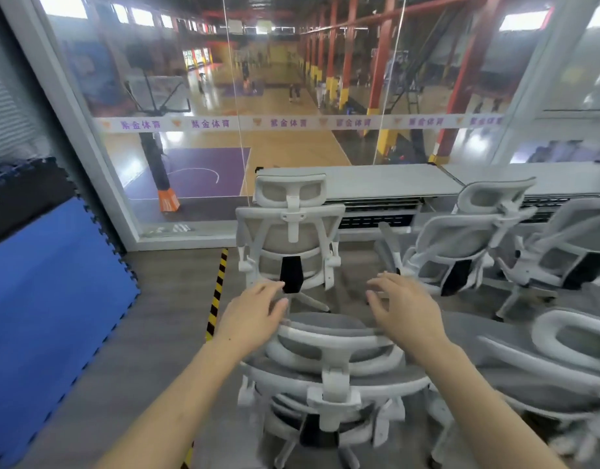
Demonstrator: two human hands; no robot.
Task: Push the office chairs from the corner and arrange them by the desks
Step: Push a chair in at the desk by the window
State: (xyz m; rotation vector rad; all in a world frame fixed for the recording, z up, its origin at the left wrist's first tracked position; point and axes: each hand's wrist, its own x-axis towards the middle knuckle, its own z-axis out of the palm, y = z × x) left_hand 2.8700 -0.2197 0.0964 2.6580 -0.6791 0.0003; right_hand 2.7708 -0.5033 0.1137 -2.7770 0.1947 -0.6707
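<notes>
A: Chairs were seen in two groups: the nearest chair (329, 360) stood just below the camera, its headrest (335, 336) between the two hands, while another chair (291, 238) was already parked at the tabletop (376, 179) by the glass.

B: How was the grip shown?

A: The left hand (251, 316) and the right hand (407, 313) were both spread with relaxed fingers above the headrest; nothing was clasped. Whether the palms were touching the frame could not be told.

B: What would be judged a good push?

A: The frame should probably be taken evenly on both sides, so the castors are not sent veering. The striped floor tape (217, 292) and the blue mats (54, 299) on the left would best be avoided, as would the tilted chair (467, 238) on the right.
</notes>
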